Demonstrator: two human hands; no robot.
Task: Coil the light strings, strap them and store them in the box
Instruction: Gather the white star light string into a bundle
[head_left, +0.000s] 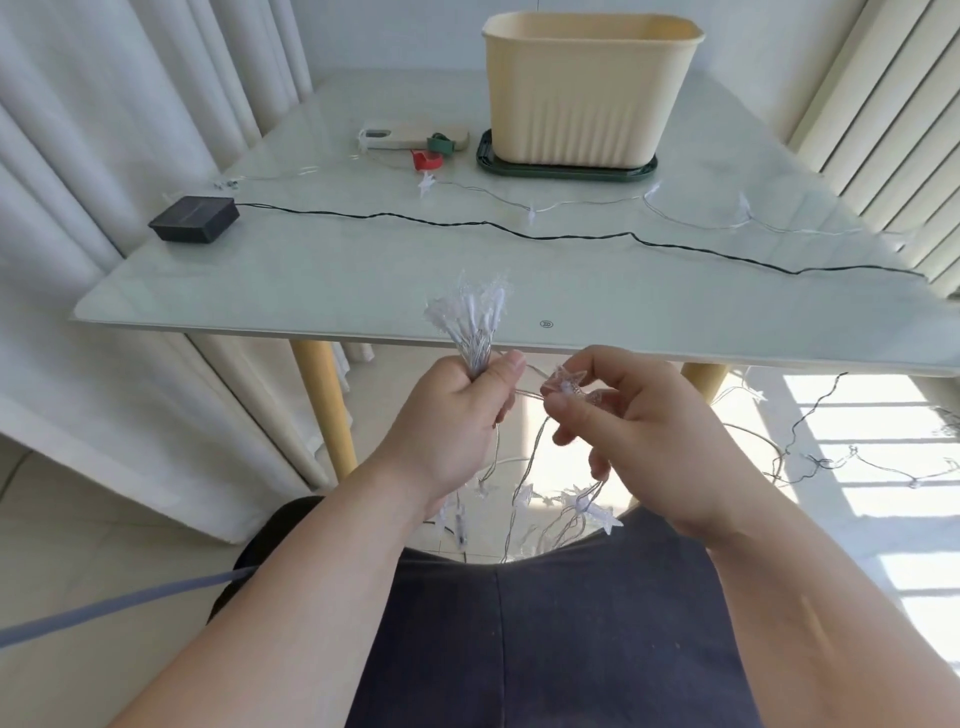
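The left hand (457, 415) is gripping a bundle of gathered star lights (475, 317) at the table's near edge; the right hand (623, 415) is pinching the next star (566, 385). Much string (691, 221) is lying uncoiled; straps (434, 150) and cream box (589, 88) are waiting.

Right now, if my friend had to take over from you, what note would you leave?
Left hand grips a gathered bunch of clear star lights. Right hand pinches the next clear plastic star on the string.
Much thin wire lies loose: across the glass table, over the lap and on the floor. The black square solar pack sits near the table's left edge.
Red strap and green strap lie unused left of the cream plastic box.
Done: part of the string bunched. Left: finish gathering, strap it, put it in the box.
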